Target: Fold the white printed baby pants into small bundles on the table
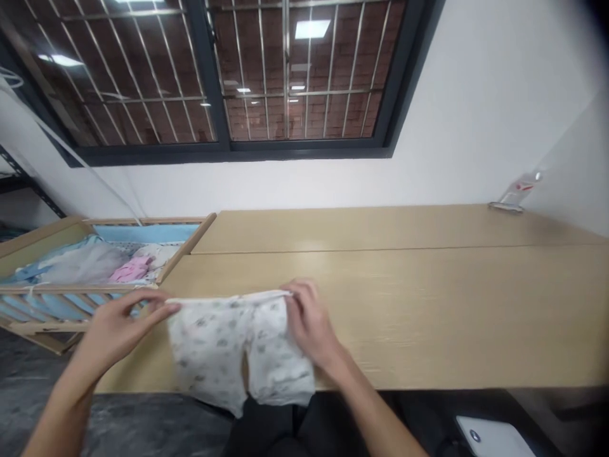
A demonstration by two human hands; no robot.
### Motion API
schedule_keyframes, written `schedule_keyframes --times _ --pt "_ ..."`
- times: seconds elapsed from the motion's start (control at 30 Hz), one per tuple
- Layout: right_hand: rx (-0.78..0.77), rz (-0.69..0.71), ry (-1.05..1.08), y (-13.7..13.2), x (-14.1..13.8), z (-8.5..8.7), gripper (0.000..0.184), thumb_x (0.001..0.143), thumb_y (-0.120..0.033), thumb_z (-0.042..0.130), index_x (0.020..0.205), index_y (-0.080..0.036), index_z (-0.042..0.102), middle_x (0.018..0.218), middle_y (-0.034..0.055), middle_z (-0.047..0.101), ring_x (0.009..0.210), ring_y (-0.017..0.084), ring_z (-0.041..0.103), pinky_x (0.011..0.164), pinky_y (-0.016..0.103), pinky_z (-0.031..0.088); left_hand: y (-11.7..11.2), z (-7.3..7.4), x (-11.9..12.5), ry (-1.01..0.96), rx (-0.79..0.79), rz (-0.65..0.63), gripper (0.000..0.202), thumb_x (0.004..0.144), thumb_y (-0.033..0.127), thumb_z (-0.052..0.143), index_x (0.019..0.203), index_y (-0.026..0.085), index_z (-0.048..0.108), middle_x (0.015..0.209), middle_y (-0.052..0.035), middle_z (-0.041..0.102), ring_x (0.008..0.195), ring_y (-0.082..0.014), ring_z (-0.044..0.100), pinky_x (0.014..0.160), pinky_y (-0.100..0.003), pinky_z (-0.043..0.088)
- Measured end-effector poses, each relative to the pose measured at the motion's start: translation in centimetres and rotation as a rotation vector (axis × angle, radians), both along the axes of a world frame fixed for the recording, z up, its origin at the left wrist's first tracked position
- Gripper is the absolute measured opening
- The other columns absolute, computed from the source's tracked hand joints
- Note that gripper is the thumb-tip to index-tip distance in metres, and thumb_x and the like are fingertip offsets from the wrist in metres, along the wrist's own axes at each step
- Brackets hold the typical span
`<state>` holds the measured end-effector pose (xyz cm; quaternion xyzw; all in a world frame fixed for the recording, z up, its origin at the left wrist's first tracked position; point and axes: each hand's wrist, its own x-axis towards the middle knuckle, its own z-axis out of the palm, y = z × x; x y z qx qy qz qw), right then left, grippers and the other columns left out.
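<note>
Holding: white printed baby trousers (240,349) pinched at the waistband by left hand (117,333) and right hand (309,320) | legs unfolded | more clothes (128,270) lying in wooden cot (186,251) at left

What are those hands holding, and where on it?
The left hand and right hand hold small white patterned trousers by the waistband, one hand at each end.

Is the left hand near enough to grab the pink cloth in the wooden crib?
Probably yes: the left hand sits by the slatted wooden rail before the pink cloth, but must lift over it and release the white printed garment.
</note>
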<state>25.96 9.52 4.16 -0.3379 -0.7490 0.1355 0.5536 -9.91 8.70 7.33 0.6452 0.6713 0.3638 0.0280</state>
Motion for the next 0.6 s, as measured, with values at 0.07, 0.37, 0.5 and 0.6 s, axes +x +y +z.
schedule_keyframes --times 0.07,0.37,0.5,0.6 --pt "-0.034 -0.053 -0.034 2.3 2.1 0.2 0.024 0.102 -0.02 0.043 0.122 -0.022 0.056 0.112 0.0098 0.059 0.109 0.022 0.058 0.098 0.04 0.049 3.6 -0.7 2.8 -0.059 -0.031 -0.159 0.041 0.073 0.068 0.071 0.08 0.028 0.071 0.083 0.0026 0.074 0.08 -0.0205 0.066 0.069 -0.027 0.051" --pt "-0.333 -0.167 -0.315 11.5 9.1 -6.2 0.022 0.091 -0.013 0.046 0.103 -0.017 0.064 0.103 0.0084 0.067 0.097 0.021 0.061 0.089 0.034 0.048 16.0 -9.5 11.0 -0.179 -0.224 -0.419 0.031 0.081 0.051 0.065 0.081 0.02 0.066 0.075 -0.0011 0.07 0.07 -0.0175 0.064 0.064 -0.027 0.047" --pt "-0.43 -0.202 -0.441 14.5 9.9 -8.8 0.024 0.081 -0.006 0.05 0.094 -0.017 0.066 0.094 0.006 0.067 0.091 0.02 0.06 0.086 0.03 0.047 18.9 -12.9 12.3 -0.142 -0.265 -0.367 0.022 0.081 0.044 0.066 0.08 0.021 0.065 0.078 -0.001 0.072 0.073 -0.0176 0.066 0.066 -0.027 0.046" --pt "-0.438 -0.247 -0.46 16.6 10.1 -10.0 0.024 0.082 -0.006 0.051 0.096 -0.017 0.068 0.098 0.0069 0.066 0.096 0.02 0.059 0.09 0.03 0.045 20.9 -14.4 13.1 -0.107 -0.283 -0.296 0.016 0.083 0.038 0.068 0.082 0.022 0.065 0.083 -0.0014 0.073 0.078 -0.0181 0.067 0.07 -0.027 0.047"
